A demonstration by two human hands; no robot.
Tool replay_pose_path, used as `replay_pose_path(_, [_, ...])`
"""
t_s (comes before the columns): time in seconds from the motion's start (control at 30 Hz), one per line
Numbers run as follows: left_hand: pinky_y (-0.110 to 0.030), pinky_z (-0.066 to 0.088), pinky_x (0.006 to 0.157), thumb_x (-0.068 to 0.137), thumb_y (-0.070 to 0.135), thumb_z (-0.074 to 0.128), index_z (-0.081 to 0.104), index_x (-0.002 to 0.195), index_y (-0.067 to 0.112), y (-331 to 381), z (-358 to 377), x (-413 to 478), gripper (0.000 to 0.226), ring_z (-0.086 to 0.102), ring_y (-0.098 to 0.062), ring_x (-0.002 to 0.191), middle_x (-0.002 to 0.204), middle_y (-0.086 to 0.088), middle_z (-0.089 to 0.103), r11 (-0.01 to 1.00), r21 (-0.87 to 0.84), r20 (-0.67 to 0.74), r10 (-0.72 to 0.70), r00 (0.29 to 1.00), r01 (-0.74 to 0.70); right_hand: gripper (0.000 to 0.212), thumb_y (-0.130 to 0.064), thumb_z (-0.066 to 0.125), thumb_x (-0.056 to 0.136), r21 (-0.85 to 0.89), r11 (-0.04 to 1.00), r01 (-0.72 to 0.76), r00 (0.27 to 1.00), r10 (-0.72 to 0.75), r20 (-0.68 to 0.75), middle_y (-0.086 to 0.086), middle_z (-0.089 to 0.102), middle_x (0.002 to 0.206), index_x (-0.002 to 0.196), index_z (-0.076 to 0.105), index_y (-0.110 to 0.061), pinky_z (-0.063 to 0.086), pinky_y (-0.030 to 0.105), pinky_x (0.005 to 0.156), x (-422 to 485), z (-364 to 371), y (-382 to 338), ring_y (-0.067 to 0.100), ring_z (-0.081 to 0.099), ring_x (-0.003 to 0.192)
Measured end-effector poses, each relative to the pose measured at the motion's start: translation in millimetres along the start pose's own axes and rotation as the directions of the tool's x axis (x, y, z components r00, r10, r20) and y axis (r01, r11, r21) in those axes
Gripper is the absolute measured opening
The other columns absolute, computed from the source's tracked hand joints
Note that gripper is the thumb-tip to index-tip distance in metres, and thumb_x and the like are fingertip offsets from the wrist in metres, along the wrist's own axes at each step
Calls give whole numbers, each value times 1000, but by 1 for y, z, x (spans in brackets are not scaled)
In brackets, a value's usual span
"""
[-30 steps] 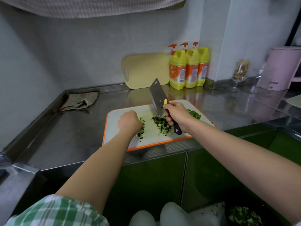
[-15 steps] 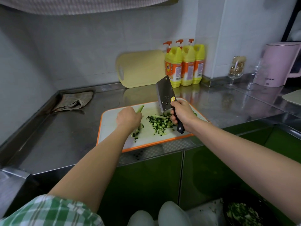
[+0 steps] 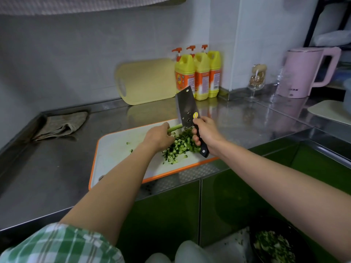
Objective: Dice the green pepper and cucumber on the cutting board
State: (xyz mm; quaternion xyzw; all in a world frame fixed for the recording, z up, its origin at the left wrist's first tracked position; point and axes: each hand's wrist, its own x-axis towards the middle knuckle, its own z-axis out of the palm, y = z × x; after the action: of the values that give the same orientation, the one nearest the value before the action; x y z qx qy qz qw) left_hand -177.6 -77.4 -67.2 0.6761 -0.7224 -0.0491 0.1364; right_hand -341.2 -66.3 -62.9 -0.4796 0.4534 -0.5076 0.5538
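Observation:
A white cutting board with an orange rim (image 3: 117, 147) lies on the steel counter. A heap of diced cucumber (image 3: 179, 147) sits on its right half, with a few stray bits to the left. My left hand (image 3: 159, 136) pinches a pale green cucumber strip (image 3: 174, 128) and holds it up against the cleaver's blade. My right hand (image 3: 206, 134) grips the black handle of the cleaver (image 3: 187, 109), whose blade is raised and tilted above the heap. No green pepper is plainly visible.
A folded cloth (image 3: 60, 124) lies at the counter's back left. A yellow board (image 3: 146, 81) leans on the wall beside three yellow detergent bottles (image 3: 197, 73). A glass (image 3: 257, 80) and pink kettle (image 3: 303, 71) stand right. A dark bowl of chopped greens (image 3: 273, 243) sits low right.
My left hand lifted a cucumber strip off the board and brought it right to the blade. The cleaver stayed raised and shifted slightly. The loose bits now lie gathered in one heap.

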Motion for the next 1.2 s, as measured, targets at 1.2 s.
replay_pose_path(1.2, [-38, 37, 73, 103, 26, 34, 55, 109, -6, -49, -34, -25, 39, 56, -42, 99, 109, -26, 61, 953, -225, -217, -254, 943, 205, 16, -15, 39, 101, -220, 976, -7, 980, 50, 191, 5, 47, 63, 85, 43, -14, 32, 19, 35, -31, 40, -11, 15, 46, 36])
